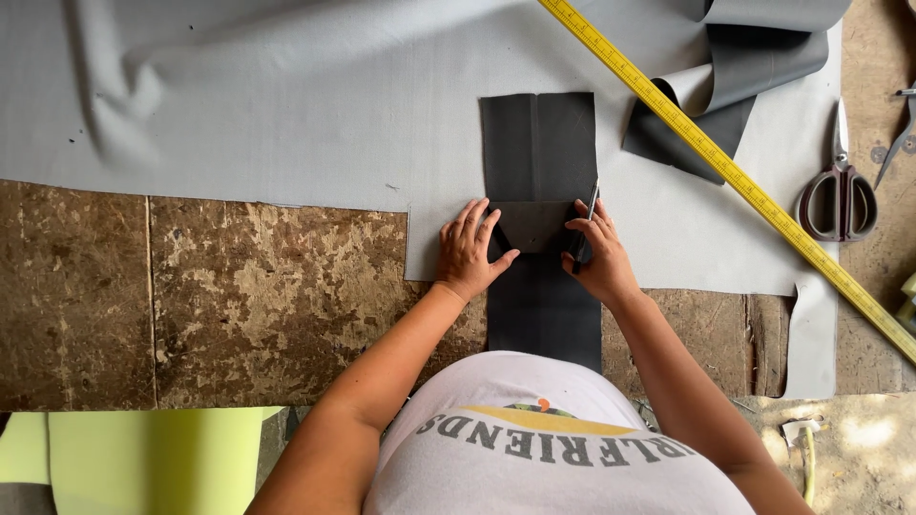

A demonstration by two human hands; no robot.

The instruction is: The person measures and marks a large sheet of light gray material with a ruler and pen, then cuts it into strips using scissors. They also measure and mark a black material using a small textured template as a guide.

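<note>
Left hand [468, 250] flat, fingers spread, pressing a small dark stiff template [530, 225] onto a long matte black strip [539, 153]. Right hand [596, 256] closed around a thin pen-like marker [588, 215] at the template's right edge. Strip lies between both hands, over smooth grey sheet [286, 114] on worn, flaky wood tabletop [239, 296]. Further right: yellow ruler [735, 176], scissors [840, 195].
</note>
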